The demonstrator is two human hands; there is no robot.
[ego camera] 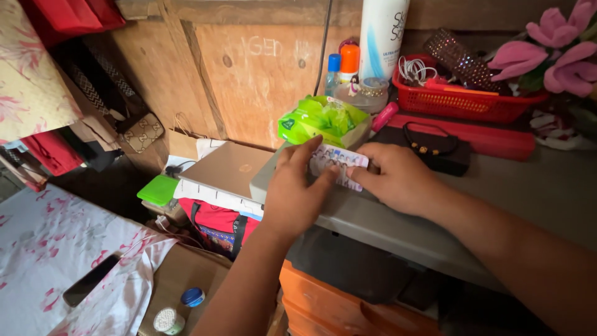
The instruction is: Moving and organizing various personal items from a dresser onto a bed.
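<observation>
At the bottom of the frame, an orange drawer unit [323,305] sits under the grey table [528,186], and a small jar with a blue lid [193,297] stands at lower left beside a dark phone [90,280] lying on a floral cloth [43,249].

Both forearms rise from the bottom edge to the centre of the frame. The left hand [295,193] lies flat on the near left corner of the table, fingers extended, with fingertips pressing the left end of a small printed card [339,163]. The right hand [395,177] pinches the right end of the same card between thumb and fingers. The card rests on the tabletop, between the two hands; its lower part is covered by them, so its full outline cannot be confirmed.

Left of the hands, a closed laptop [227,168] lies on a stack with a green case [158,190] beside it. Directly behind the card sits a green packet [320,118]. To the right, a black pouch [429,149] lies just beyond the right hand.

Further back, a red basket [466,102] holds cables and a studded case. A tall white spray can [382,37] and small bottles [342,68] stand against the wooden wall [249,74]. Pink flowers [553,56] occupy the upper right corner.
</observation>
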